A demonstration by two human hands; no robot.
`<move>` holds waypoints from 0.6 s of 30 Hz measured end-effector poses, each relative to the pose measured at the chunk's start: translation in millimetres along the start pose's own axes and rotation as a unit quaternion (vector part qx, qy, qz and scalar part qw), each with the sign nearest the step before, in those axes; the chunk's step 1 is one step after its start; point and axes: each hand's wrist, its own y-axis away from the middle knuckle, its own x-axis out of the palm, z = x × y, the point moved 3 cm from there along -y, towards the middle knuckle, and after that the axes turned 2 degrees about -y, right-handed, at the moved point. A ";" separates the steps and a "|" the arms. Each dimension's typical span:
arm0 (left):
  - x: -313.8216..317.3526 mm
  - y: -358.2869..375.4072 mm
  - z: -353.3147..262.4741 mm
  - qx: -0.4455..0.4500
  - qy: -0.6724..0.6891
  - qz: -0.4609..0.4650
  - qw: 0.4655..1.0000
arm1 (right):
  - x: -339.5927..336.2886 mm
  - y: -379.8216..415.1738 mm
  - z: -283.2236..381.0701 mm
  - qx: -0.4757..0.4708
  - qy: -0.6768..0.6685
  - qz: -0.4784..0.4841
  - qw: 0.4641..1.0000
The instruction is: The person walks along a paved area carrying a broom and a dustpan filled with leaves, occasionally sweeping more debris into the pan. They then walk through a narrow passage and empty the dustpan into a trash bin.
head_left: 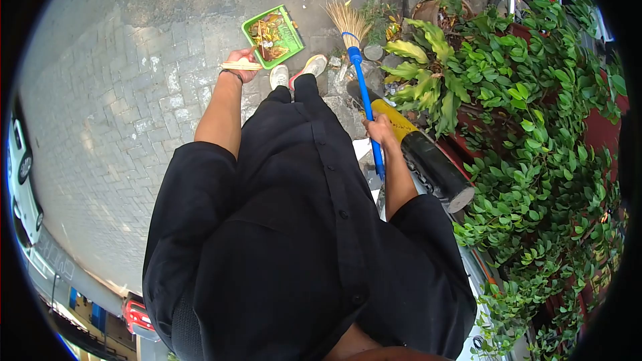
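Note:
My left hand (pixel 245 67) is closed at the near left corner of a green dustpan (pixel 297 39). A pale, flat strip (pixel 239 65) also sticks out of that hand. Dry leaves and bits of litter (pixel 269 35) fill the pan, which is in front of my shoes (pixel 309 69). My right hand (pixel 380 129) is wrapped round the blue handle of a broom (pixel 363 87). Its straw bristles (pixel 347 20) point forward and fan out over the ground beside the plants.
Grey paving (pixel 134 107) spreads to my left. On my right are a black and yellow post (pixel 428 154), a broad-leaved plant (pixel 428 73) and a dense green hedge (pixel 528 127). A wheel (pixel 511 3) shows behind it. A white car (pixel 25 187) and a red vehicle (pixel 138 317) stand at far left.

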 end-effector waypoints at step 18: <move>-3.3 -12.0 1.3 0.000 -0.018 -0.006 1.000 | -21.0 -3.6 -14.8 -0.004 0.075 -0.013 0.997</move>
